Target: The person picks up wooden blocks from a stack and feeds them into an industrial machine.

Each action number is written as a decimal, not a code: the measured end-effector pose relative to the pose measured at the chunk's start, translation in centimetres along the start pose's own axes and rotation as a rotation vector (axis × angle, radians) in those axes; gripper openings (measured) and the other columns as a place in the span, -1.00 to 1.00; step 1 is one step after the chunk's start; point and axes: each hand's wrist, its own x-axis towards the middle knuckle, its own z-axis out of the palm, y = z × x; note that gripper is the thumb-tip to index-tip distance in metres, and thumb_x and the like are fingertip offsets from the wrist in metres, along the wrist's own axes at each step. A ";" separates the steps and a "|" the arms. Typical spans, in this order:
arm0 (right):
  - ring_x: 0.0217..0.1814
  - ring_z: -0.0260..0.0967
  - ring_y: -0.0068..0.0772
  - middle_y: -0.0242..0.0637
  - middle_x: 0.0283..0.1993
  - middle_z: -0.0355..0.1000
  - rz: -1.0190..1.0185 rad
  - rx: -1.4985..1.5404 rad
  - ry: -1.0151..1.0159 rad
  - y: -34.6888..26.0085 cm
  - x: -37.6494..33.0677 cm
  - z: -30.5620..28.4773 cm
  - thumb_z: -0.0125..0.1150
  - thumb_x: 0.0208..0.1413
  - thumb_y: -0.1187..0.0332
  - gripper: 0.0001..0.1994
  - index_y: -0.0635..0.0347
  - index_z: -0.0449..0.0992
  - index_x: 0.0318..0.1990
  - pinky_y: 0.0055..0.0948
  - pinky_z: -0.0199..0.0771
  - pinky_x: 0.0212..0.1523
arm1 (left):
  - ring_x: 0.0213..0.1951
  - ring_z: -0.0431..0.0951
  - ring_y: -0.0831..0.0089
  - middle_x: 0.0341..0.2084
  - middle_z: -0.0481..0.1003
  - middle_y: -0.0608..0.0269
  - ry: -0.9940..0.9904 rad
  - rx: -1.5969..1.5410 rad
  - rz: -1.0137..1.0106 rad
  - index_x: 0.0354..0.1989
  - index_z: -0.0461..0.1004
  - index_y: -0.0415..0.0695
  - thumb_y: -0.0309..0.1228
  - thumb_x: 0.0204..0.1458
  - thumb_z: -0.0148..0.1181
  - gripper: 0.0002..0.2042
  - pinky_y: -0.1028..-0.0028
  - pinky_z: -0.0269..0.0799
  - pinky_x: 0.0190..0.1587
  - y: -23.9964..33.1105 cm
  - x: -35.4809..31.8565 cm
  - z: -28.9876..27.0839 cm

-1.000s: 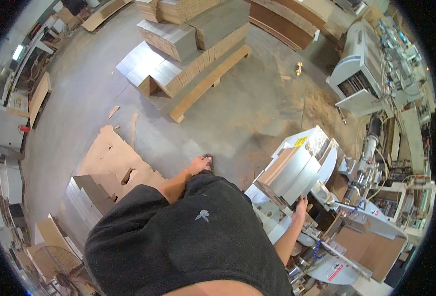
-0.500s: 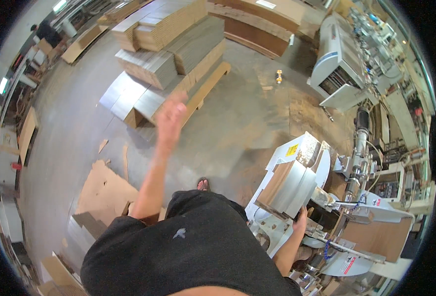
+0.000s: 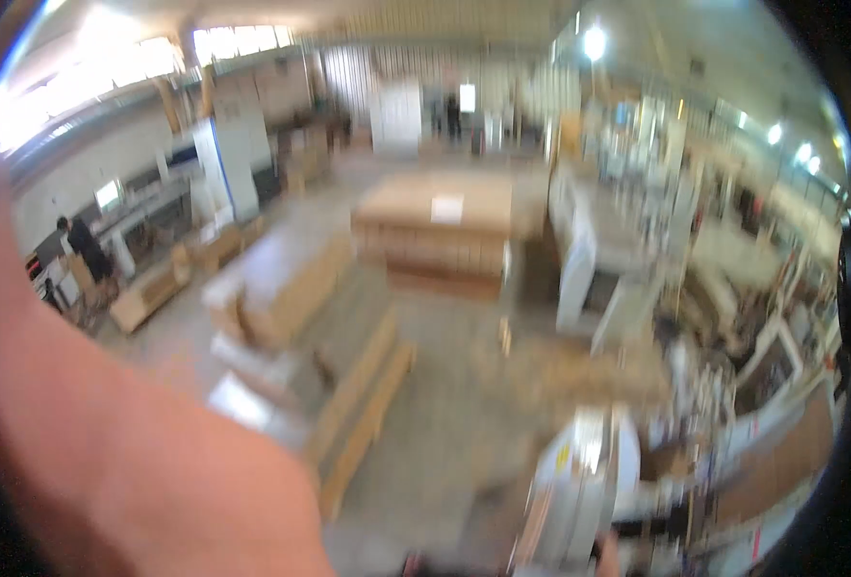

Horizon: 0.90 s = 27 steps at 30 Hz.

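My left hand (image 3: 69,404) and forearm rise very close along the left side, large and smeared by motion. Its fingers run out of the picture, so I cannot see whether they hold anything. At the lower right, my right hand (image 3: 607,556) is at the near right edge of a stack of pale grey and brown boards (image 3: 562,524). Blur and the lower picture edge hide how its fingers lie. Behind the boards stands a white rounded machine guard (image 3: 622,452) with a yellow label.
Stacked boards (image 3: 300,293) lie on a low pallet ahead left, with a larger brown stack (image 3: 425,207) beyond. A long machine (image 3: 589,231) runs along the right. A person (image 3: 84,250) in dark clothes stands far left near benches.
The view has swung up from the floor to the wide hall and is blurred. My left hand has come up close beside the view. My right hand stays by the boards.
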 end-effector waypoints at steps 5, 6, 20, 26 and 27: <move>0.18 0.17 -0.29 -0.25 0.18 0.24 0.015 -0.022 -0.083 -0.1 -1.2 2.2 0.10 0.07 0.09 -0.42 0.22 0.21 0.19 -0.32 0.14 0.16 | 0.16 0.18 0.21 0.15 0.08 -0.03 -0.037 0.174 0.099 0.14 -0.02 -0.21 -0.14 0.05 0.02 -0.41 0.24 0.08 0.20 -2.4 7.0 -4.3; 0.18 0.17 -0.29 -0.25 0.18 0.24 0.023 0.018 -0.061 1.6 -2.5 1.6 0.10 0.07 0.09 -0.41 0.22 0.21 0.19 -0.32 0.14 0.15 | 0.17 0.18 0.21 0.16 0.07 -0.03 -0.039 0.139 0.140 0.14 -0.03 -0.20 -0.13 0.05 0.02 -0.40 0.24 0.08 0.20 -0.3 7.8 -4.1; 0.16 0.19 -0.34 -0.23 0.16 0.26 -0.038 -0.019 -0.161 1.3 5.3 1.1 0.14 0.06 0.07 -0.39 0.27 0.22 0.18 -0.38 0.21 0.10 | 0.21 0.10 0.12 0.21 -0.10 -0.09 -0.139 0.370 0.471 0.21 -0.27 -0.11 -0.05 0.05 0.01 -0.27 0.21 0.07 0.21 5.8 14.7 -1.8; 0.03 0.22 -0.34 -0.24 0.00 0.34 -0.034 -0.012 -0.105 2.1 3.7 -0.1 0.13 0.05 0.05 -0.46 0.30 0.33 0.06 -0.38 0.25 0.00 | 0.22 0.06 0.08 0.23 -0.17 -0.12 -0.098 0.336 0.509 0.24 -0.38 -0.07 -0.02 0.04 0.00 -0.21 0.19 0.07 0.22 5.2 16.5 -3.2; -0.06 0.23 -0.27 -0.16 -0.13 0.37 -0.214 -0.166 -0.150 5.2 7.5 -0.7 0.07 0.08 0.07 -0.58 0.33 0.43 -0.17 -0.29 0.23 -0.01 | 0.23 0.06 0.08 0.24 -0.18 -0.12 -0.084 0.337 0.513 0.24 -0.39 -0.06 -0.01 0.04 0.00 -0.20 0.19 0.07 0.22 5.0 16.4 -2.4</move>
